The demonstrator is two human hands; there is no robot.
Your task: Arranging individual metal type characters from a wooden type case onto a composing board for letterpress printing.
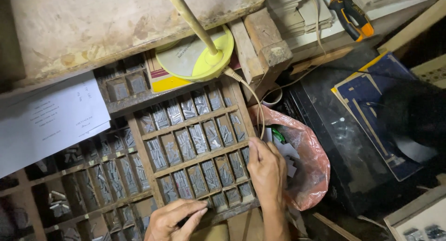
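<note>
Here, type case (195, 122): wooden, full of small metal pieces, lies up-left of both hands
right hand (267, 171): nearer, fingers bent, rests on case's right edge, holds nothing visible
left hand (174, 220): at lower edge, fingers pinched together, content unclear

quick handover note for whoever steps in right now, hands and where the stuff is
Left hand: at the near edge of the wooden type tray, fingers pinched together; whether a piece sits between them cannot be told.
Right hand: resting on the tray's right edge, fingertips at the right-hand compartments, nothing visibly held.
Things: the tray's compartments hold rows of metal type pieces. A yellow lamp base stands at the tray's far end, a white paper sheet lies to the left, and a pink plastic bag sits to the right.
Done or left: the pictures do not show.
</note>
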